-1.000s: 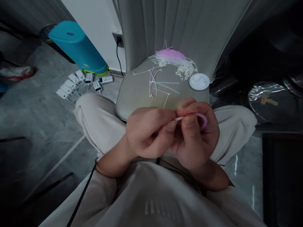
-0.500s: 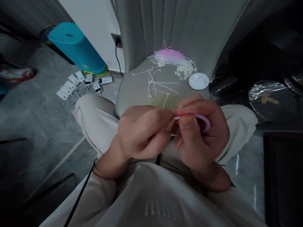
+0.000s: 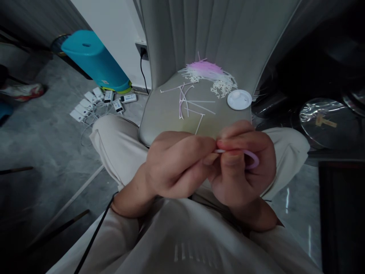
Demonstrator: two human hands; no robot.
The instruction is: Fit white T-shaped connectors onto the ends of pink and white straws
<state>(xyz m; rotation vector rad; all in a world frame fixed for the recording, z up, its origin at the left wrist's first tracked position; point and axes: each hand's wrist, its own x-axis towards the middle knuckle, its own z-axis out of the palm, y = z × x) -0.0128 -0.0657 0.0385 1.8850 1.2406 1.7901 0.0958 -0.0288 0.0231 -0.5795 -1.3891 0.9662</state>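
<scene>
Lap nearest, pale trousers (image 3: 285,146) either side. Hands were up over it, pinches nearly meeting. Left hand (image 3: 178,165) was clenched, thumb and forefinger closed on the left end of a white tip (image 3: 219,151). Right hand (image 3: 242,177) had the pink tube (image 3: 256,160) nipped between thumb and forefinger; tube came out right of the thumb and curved back down toward the palm, far end hidden. White tip showed in the small gap between the two grips. Couldn't tell if it was the tube's own end or a separate part.

Just beyond the hands: grey chair seat (image 3: 159,118). Thin sticks (image 3: 202,101) lay on it, some overlapping, a few with white end pieces. White dish (image 3: 241,104) sat near the right edge; small white connectors (image 3: 221,88) heaped just beside it. Pink and white tube pile (image 3: 205,68) behind, near the backrest (image 3: 205,30). Blue container (image 3: 88,53) stood far left.
</scene>
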